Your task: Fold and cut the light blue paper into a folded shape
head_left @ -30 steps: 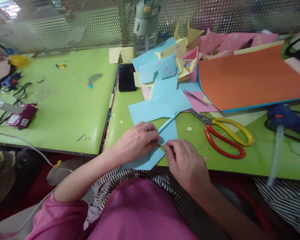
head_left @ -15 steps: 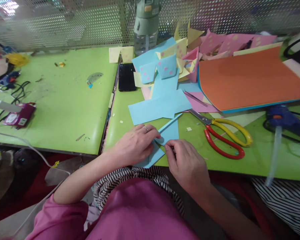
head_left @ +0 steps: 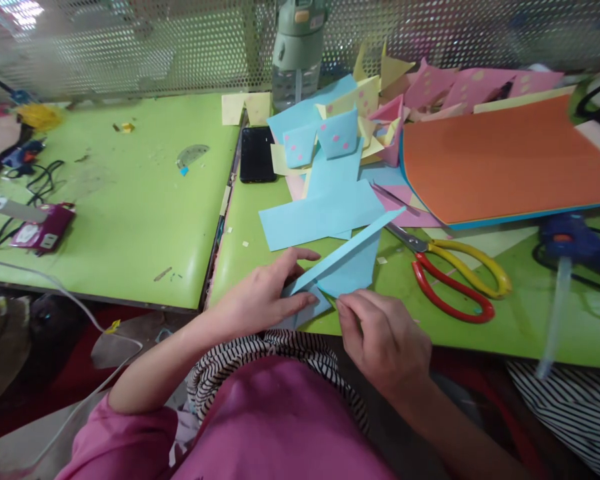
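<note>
A folded sheet of blue paper (head_left: 353, 267) rises at a slant from the near table edge, with a narrow folded strip along its upper side. My left hand (head_left: 267, 290) has its left end between thumb and fingers, the index finger stretched out above. Under it, another blue paper part (head_left: 313, 310) lies by the table edge, partly hidden by the hand. My right hand (head_left: 387, 340) is closed in a pinch just below the sheet's lower edge. What its fingertips hold, if anything, is too small to make out.
Scissors (head_left: 453, 270) with red and yellow handles lie right, beyond them a blue glue gun (head_left: 563, 237). Orange sheets (head_left: 505, 160), a blue strip (head_left: 310, 217), dotted paper pieces (head_left: 337, 133), a phone (head_left: 257, 155) and a bottle (head_left: 299, 57) are further back.
The blue sheet has swung up and to the right, its folded strip now reaching over the blue strip behind. My left hand has gone from pressing on it to gripping its end.
</note>
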